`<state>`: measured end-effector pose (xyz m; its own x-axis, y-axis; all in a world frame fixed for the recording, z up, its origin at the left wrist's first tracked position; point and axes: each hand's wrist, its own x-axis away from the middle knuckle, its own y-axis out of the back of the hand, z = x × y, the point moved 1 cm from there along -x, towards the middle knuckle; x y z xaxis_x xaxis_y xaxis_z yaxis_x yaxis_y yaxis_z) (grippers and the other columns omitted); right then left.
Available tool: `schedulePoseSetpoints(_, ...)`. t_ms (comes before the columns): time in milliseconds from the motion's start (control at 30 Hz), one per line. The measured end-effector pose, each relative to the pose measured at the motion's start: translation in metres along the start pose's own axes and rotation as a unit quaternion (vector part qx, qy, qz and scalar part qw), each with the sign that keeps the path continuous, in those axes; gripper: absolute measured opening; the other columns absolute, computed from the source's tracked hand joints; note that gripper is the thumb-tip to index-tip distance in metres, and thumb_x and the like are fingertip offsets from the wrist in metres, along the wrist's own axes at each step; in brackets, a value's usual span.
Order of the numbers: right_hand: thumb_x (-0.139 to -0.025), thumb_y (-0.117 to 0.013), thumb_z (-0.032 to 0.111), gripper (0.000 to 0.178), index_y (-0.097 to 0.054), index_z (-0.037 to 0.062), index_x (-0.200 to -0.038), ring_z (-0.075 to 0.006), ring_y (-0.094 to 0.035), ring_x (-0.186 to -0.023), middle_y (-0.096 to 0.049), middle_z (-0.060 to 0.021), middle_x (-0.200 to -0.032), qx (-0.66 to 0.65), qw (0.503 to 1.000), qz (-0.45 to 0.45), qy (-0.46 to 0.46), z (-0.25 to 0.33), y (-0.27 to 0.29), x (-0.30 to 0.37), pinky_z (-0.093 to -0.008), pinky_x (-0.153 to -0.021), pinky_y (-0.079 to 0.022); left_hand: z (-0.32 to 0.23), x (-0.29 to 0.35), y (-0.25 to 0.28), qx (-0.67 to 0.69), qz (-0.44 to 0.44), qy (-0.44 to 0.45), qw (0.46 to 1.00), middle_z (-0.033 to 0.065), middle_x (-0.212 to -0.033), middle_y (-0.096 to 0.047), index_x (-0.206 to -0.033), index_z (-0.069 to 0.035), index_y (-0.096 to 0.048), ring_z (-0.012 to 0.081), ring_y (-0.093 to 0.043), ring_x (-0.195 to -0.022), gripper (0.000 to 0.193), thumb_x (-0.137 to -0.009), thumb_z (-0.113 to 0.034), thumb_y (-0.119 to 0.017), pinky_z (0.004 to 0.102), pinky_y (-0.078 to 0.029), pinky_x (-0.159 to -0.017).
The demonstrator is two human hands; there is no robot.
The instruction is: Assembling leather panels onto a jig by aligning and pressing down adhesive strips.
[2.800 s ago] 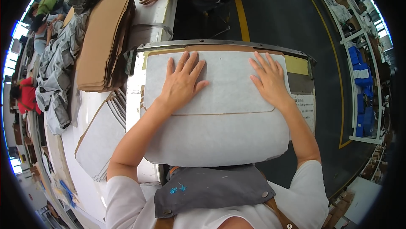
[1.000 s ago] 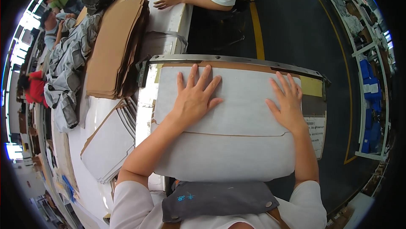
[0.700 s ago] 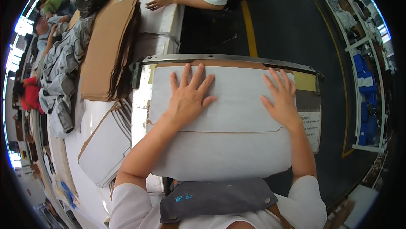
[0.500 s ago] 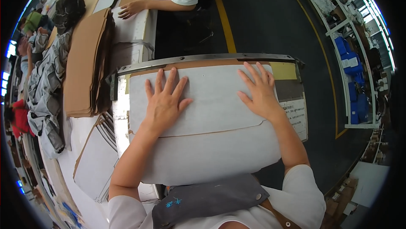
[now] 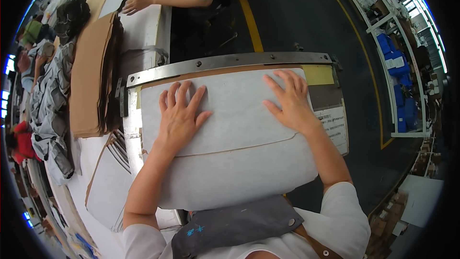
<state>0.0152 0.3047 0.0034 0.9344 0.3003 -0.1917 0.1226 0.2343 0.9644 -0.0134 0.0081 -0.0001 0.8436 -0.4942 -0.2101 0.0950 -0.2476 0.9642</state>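
A large white sheet (image 5: 235, 115) with rounded corners lies before me, and a brown edge (image 5: 218, 73) shows past its far side. My left hand (image 5: 179, 118) rests flat on its left part, fingers spread toward the far edge. On the right part, my right hand (image 5: 293, 106) also lies with fingers apart. A second white sheet (image 5: 239, 175) shows below the first one's near edge and hangs toward my body. Just beyond my fingertips, a riveted metal bar (image 5: 239, 60) spans the work surface's far side. Neither hand grips anything.
A tall stack of brown cardboard (image 5: 92, 79) stands on the left table beside crumpled grey fabric (image 5: 50, 115). Another person's hand (image 5: 139, 4) is on that table farther off. A yellow piece (image 5: 320, 74) and printed paper (image 5: 333, 124) lie at right. Blue bins (image 5: 407, 110) sit on shelving.
More of the metal bar's face now shows, and it stands apart from the sheet's far edge. Both hands stay on the sheet, the right fingers slightly more bent. The view has shifted slightly.
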Motion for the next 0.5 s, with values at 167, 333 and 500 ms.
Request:
schedulePoseSetpoints(167,-0.089,-0.064,0.036,0.055,-0.05,0.0093,-0.135,-0.0337,-0.029,-0.132,-0.037,-0.0135,-0.138,0.003,1.0,0.009,0.0,0.0006,0.0024,-0.0012,-0.0557,-0.11,-0.02,-0.0026,-0.0013,0.0014,0.006,-0.022,-0.001,1.0,0.0158,-0.131,-0.043,-0.13,-0.002,-0.05,0.0365,-0.039,-0.122,0.06,-0.086,-0.039,-0.067,0.0512,-0.027,-0.108)
schedulePoseSetpoints(333,-0.087,-0.067,0.033,0.053,-0.052,0.0065,-0.131,-0.0338,-0.029,-0.131,-0.038,-0.0153,-0.136,-0.015,1.0,0.002,-0.013,0.0013,0.0039,-0.0001,-0.0547,-0.11,-0.02,-0.0045,-0.0014,0.0043,-0.006,-0.01,-0.002,1.0,0.0165,-0.129,-0.044,-0.129,0.001,-0.05,0.0361,-0.041,-0.12,0.061,-0.086,-0.04,-0.067,0.0489,-0.03,-0.107)
schedulePoseSetpoints(500,-0.086,-0.067,0.032,0.054,-0.052,0.0067,-0.131,-0.0342,-0.031,-0.13,-0.037,-0.0157,-0.137,-0.004,1.0,-0.004,-0.005,-0.0002,0.0013,-0.0003,-0.0543,-0.11,-0.021,-0.004,-0.0013,0.004,-0.003,-0.006,0.004,1.0,0.0164,-0.131,-0.045,-0.129,0.002,-0.05,0.0359,-0.041,-0.12,0.062,-0.086,-0.039,-0.067,0.0473,-0.031,-0.106)
